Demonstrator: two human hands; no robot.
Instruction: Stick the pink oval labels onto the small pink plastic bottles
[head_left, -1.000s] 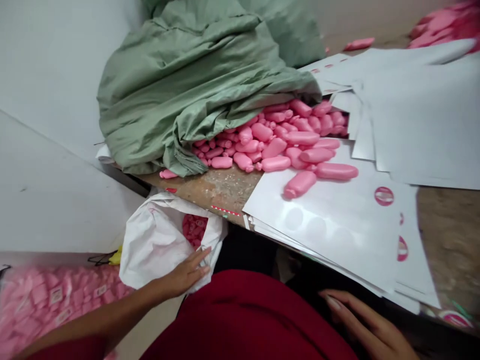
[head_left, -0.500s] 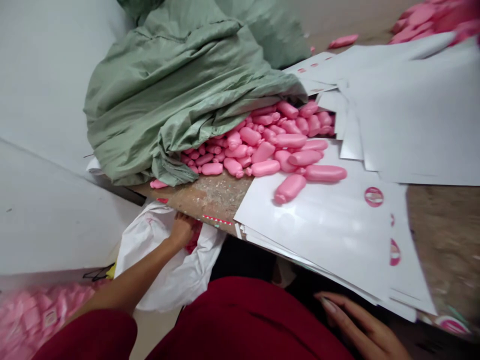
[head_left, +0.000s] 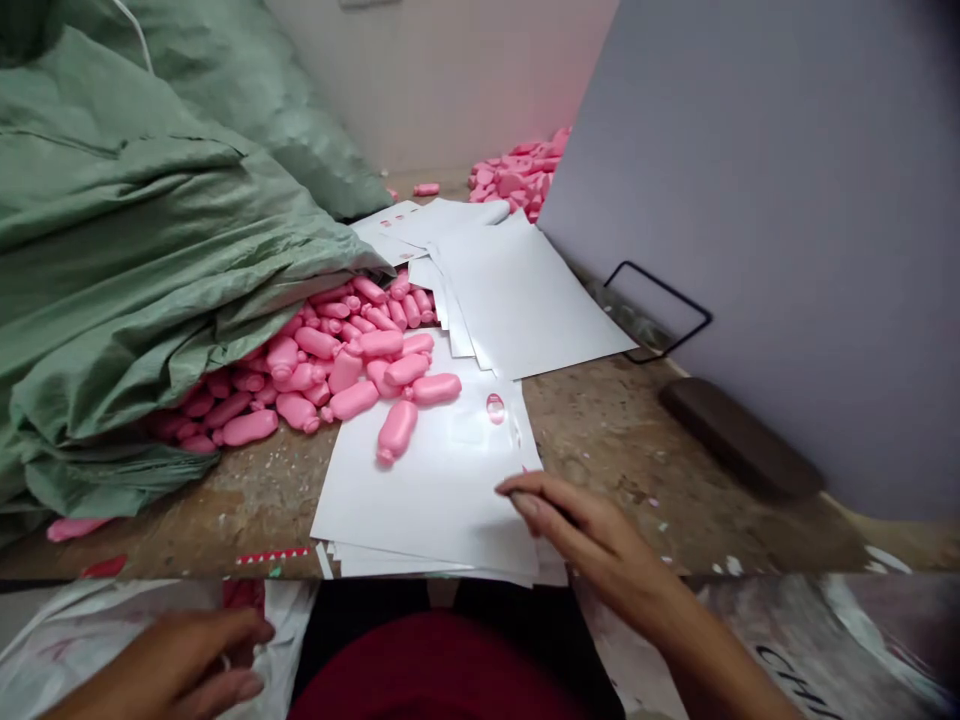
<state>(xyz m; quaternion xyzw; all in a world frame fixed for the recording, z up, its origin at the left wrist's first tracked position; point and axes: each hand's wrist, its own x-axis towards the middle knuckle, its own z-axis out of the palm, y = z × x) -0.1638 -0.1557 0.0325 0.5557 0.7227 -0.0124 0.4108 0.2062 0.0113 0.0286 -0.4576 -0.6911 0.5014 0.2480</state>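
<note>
left hand (head_left: 172, 665): half-curled at white plastic bag (head_left: 289, 620), hold unclear | right hand (head_left: 592, 530): loosely open, empty, over white sheets (head_left: 420, 500) | near: pink bottle-shaped pieces (head_left: 352, 385)

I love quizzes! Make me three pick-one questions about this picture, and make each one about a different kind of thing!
1. Where does the lone pink plastic bottle lie?
A. On the white sheets
B. Inside a cardboard box
C. On the person's lap

2. What colour is the big woven sack?
A. Red
B. Blue
C. Green

3. How is the right hand right now?
A. Gripping a pink bottle
B. Over the edge of the sheets, with no bottle in it
C. Deep inside the sack

Answers:
1. A, because the bottle rests on top of the sheets.
2. C, because the folds of the sack all show green.
3. B, because the fingers reach over the sheets and no bottle shows in them.
</note>
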